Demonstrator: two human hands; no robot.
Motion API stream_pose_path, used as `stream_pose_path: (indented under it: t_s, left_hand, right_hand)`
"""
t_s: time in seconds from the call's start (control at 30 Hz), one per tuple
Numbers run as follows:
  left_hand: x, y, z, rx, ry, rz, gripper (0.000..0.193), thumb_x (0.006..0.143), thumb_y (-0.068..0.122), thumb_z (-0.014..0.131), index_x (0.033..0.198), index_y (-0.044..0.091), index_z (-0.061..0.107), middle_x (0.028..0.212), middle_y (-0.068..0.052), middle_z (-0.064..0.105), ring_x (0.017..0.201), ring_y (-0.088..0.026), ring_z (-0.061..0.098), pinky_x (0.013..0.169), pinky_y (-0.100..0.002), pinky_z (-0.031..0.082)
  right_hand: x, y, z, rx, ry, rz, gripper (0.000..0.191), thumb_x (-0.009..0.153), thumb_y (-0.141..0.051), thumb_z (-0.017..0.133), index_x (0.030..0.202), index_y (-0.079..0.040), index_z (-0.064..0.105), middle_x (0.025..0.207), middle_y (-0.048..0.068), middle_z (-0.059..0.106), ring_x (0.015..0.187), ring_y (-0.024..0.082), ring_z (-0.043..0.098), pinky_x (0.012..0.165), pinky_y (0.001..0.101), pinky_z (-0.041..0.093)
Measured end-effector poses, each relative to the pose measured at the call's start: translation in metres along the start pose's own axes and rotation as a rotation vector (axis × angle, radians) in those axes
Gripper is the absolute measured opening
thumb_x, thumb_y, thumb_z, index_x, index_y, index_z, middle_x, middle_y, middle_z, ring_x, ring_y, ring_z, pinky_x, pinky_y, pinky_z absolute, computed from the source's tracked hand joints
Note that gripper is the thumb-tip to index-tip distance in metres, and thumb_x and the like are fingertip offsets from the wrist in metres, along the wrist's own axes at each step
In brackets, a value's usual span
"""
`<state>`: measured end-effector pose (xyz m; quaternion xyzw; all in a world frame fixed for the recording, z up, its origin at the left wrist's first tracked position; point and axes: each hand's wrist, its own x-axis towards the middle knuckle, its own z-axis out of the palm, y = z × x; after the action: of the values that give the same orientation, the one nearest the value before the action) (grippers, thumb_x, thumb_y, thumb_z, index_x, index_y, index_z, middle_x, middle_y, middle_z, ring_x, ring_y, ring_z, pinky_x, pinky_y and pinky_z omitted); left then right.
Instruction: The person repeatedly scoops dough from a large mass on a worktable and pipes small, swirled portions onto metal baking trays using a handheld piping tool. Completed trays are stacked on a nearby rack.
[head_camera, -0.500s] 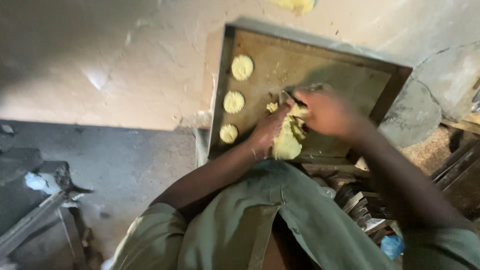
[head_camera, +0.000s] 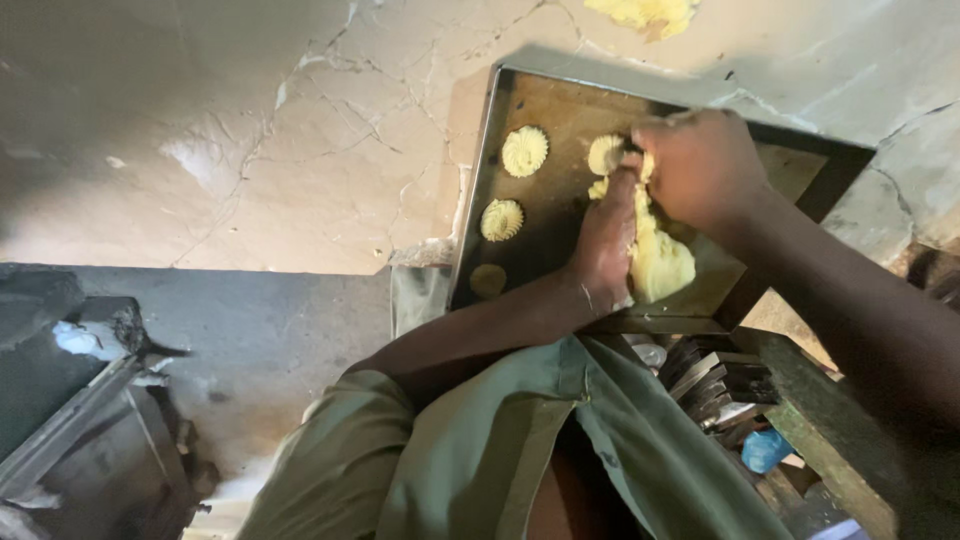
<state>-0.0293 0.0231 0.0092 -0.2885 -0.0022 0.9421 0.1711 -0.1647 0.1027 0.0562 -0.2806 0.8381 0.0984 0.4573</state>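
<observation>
A dark metal baking tray (head_camera: 468, 215) lies on a cracked pale surface. Three ridged, round pieces of yellow dough (head_camera: 524, 150) sit in a column along its left side. My left hand (head_camera: 605, 245) and my right hand (head_camera: 700, 165) both grip a soft bag of yellow dough (head_camera: 662, 262) over the middle of the tray. The end of the bag under my right hand touches a fourth ridged piece (head_camera: 603, 153) near the far edge. My hands hide the tip of the bag.
A lump of yellow dough (head_camera: 645, 14) lies on the surface beyond the tray. Stacked metal parts (head_camera: 705, 385) and a blue object (head_camera: 765, 450) sit below the tray's near right corner. A metal frame (head_camera: 80, 430) stands on the grey floor at lower left.
Both hands have moved with the dough bag toward the tray's far edge. A fourth ridged piece now lies under the bag's end, right of the top piece.
</observation>
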Motion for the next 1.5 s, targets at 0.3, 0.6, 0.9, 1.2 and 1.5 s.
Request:
stream_pose_path:
  t_s: [0.3,0.6,0.9,1.2,1.5]
  left_hand:
    - [-0.049,0.004,-0.021,0.033,0.260,-0.300,0.053,0.103,0.053,0.055,0.126,0.005,0.059,0.103,-0.009,0.070,0.085,-0.020,0.071,0.074,-0.038,0.062]
    - [-0.073,-0.017,-0.030,-0.028,0.325,-0.163,0.056,0.106,0.061,0.055,0.127,0.010,0.055,0.099,-0.008,0.062,0.075,-0.022,0.066,0.064,-0.041,0.059]
    - [-0.124,-0.010,-0.045,0.048,0.129,-0.316,0.062,0.096,0.062,0.054,0.131,0.011,0.053,0.109,-0.008,0.071,0.090,-0.024,0.071,0.074,-0.043,0.062]
    - [-0.136,-0.030,-0.072,0.195,0.407,-0.196,0.053,0.105,0.051,0.054,0.124,0.003,0.061,0.099,-0.011,0.069,0.080,-0.025,0.069,0.068,-0.043,0.060]
    - [-0.147,-0.059,-0.083,-0.017,0.432,-0.013,0.051,0.106,0.049,0.050,0.128,0.004,0.058,0.108,-0.010,0.069,0.086,-0.021,0.069,0.074,-0.039,0.059]
  right_hand:
    - [-0.041,-0.021,-0.003,0.162,-0.332,-0.137,0.052,0.093,-0.021,0.061,0.141,-0.003,0.053,0.114,0.020,0.070,0.105,0.032,0.066,0.099,0.0480,0.047]
    - [-0.029,-0.064,0.049,0.017,-0.128,-0.059,0.038,0.102,-0.016,0.050,0.138,-0.011,0.060,0.121,0.022,0.068,0.117,0.039,0.061,0.106,0.0534,0.045]
    - [-0.092,-0.062,0.049,0.265,0.000,-0.312,0.060,0.082,-0.021,0.068,0.138,-0.003,0.055,0.124,0.022,0.066,0.116,0.041,0.057,0.098,0.0516,0.046]
    - [-0.069,-0.097,0.050,0.104,-0.370,-0.181,0.037,0.088,-0.027,0.070,0.122,-0.012,0.065,0.110,0.016,0.070,0.107,0.036,0.066,0.094,0.0488,0.053]
    - [-0.067,-0.117,0.122,-0.024,-0.013,-0.203,0.026,0.103,-0.030,0.060,0.119,-0.011,0.070,0.109,0.018,0.073,0.108,0.038,0.067,0.093,0.0519,0.051]
